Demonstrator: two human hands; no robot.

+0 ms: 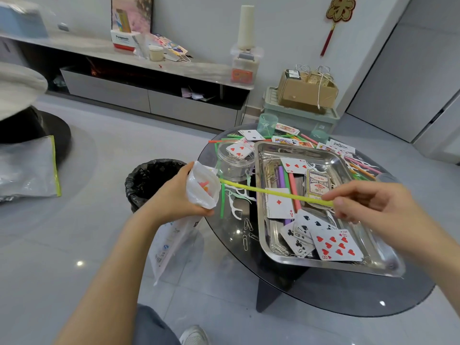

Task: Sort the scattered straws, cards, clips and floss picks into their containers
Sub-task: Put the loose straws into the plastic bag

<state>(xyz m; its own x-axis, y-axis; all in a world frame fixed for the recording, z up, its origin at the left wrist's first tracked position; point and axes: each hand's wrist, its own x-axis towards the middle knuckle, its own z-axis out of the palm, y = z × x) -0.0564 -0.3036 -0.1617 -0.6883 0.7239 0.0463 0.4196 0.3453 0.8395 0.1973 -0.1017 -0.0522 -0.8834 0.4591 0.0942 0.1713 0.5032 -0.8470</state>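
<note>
My left hand (pixel 174 192) grips the mouth of a white plastic bag (pixel 202 185) held off the table's left edge; orange and pink straws show inside it. My right hand (pixel 368 202) pinches one end of a yellow straw (pixel 273 192), whose other end reaches the bag's opening. Below it lies a steel tray (pixel 348 266) with playing cards (pixel 336 245), a card box (pixel 318 185), straws and paper clips. A clear round jar (pixel 235 168) holds clips, with a card resting on top. Floss picks (pixel 235 207) and paper clips (pixel 246 232) lie on the glass.
The round glass table (pixel 323 307) also carries more cards and straws (pixel 363 168) at the back, plus two green cups (pixel 267 124). A bin lined with a black bag (pixel 149 180) stands on the floor left of the table. A storage box sits behind.
</note>
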